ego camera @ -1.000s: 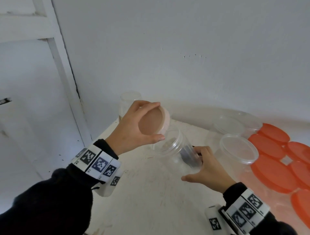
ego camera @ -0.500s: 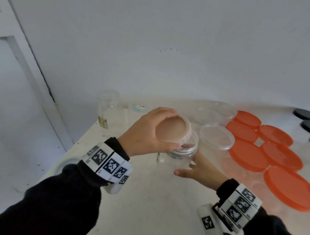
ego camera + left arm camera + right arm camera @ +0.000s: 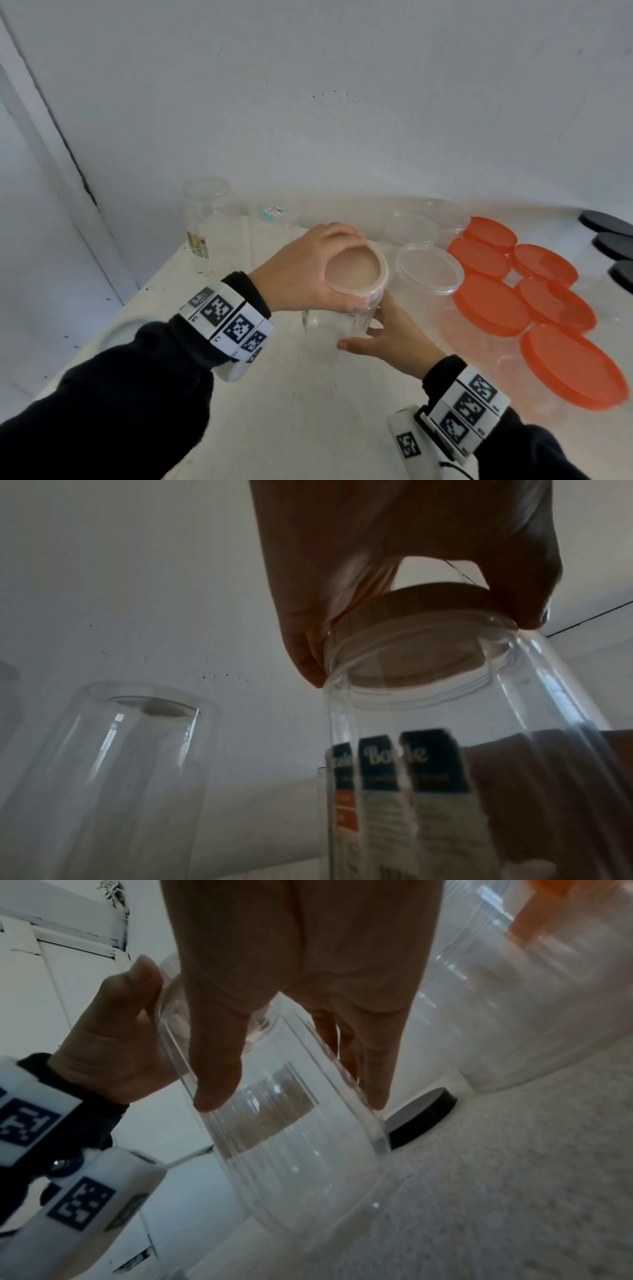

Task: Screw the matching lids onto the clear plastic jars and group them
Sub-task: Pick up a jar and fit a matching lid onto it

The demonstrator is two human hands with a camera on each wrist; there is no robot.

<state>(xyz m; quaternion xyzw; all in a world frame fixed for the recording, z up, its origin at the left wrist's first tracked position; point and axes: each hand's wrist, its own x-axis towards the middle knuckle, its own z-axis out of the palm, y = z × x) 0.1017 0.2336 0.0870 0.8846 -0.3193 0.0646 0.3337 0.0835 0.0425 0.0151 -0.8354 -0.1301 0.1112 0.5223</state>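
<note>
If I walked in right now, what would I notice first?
Probably the two hands in the middle of the table: the left hand presses a pale pink lid onto a clear jar that the right hand grips from the side. Next, the bright orange lids on wide clear tubs crowded on the right. A tall empty jar stands alone at the back left by the wall.

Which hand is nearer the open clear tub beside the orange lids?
Right. The right hand grips the clear jar just below and left of the open tub; the left hand, holding the pink lid, is farther left.
</note>
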